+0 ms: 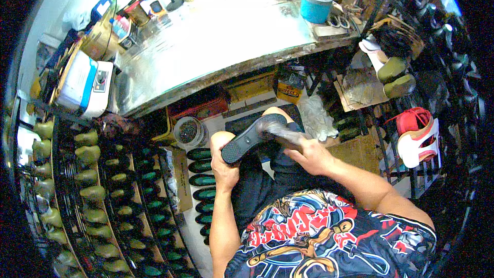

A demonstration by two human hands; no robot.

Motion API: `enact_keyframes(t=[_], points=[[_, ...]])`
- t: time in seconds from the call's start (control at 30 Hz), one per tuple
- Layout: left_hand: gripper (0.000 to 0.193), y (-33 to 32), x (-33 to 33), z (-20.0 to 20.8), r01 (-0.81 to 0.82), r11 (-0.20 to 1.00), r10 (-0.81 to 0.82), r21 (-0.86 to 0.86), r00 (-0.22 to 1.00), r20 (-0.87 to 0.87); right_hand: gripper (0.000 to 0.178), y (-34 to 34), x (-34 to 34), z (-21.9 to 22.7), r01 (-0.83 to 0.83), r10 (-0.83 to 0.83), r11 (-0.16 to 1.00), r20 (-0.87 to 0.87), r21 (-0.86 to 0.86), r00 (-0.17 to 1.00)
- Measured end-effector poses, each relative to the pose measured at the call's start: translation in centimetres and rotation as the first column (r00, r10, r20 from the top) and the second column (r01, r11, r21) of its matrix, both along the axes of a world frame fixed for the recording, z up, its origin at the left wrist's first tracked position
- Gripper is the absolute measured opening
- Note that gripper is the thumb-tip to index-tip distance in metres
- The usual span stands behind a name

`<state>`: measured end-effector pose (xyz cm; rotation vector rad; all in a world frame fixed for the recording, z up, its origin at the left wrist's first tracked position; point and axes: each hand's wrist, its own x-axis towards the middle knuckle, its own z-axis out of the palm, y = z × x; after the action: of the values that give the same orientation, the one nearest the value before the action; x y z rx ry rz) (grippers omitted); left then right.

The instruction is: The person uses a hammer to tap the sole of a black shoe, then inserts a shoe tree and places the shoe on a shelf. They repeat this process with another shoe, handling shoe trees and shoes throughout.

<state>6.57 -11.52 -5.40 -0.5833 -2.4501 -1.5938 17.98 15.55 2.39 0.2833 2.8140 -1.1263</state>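
"Where's the black shoe sole (241,145)?"

"Tread up across the person's knees (278,111), in front of the tabletop (206,56). The left hand (225,171) has its fingers clamped on the left end; the right hand (315,157) wraps its fingers round a blurred, hammer-like tool (287,136)."

"How will it handle?"

"Probably light, springy, grippy rubber, hardly fragile; I'd grasp the edges."

Black patterned sole (243,145), blue tub (315,8)
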Motion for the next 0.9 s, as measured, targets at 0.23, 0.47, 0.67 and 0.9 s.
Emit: enact_keyframes(t=[0.23,0.47,0.67,0.9], points=[[0.053,-0.7,0.8,0.2,-0.005,1.0,0.007,-0.017,0.995,0.095,0.055,2.9,2.1,2.1,0.059,-0.11,0.881,-0.081,-0.469,0.991],[0.054,-1.6,0.1,-1.1,-0.015,0.997,0.02,-0.07,0.997,0.08,0.055,3.9,0.5,-0.6,0.137,-0.089,0.972,0.241,-0.191,0.966],[0.061,-2.3,1.2,-0.8,-0.053,0.996,0.064,-0.066,0.982,0.175,0.051,3.7,5.0,-0.3,0.153,-0.241,0.762,-0.056,-0.629,0.969],[0.066,-2.2,0.5,0.0,-0.022,0.999,0.029,-0.041,0.98,0.199,0.056,6.3,1.8,-1.9,0.119,-0.116,0.966,0.028,-0.23,0.993]])
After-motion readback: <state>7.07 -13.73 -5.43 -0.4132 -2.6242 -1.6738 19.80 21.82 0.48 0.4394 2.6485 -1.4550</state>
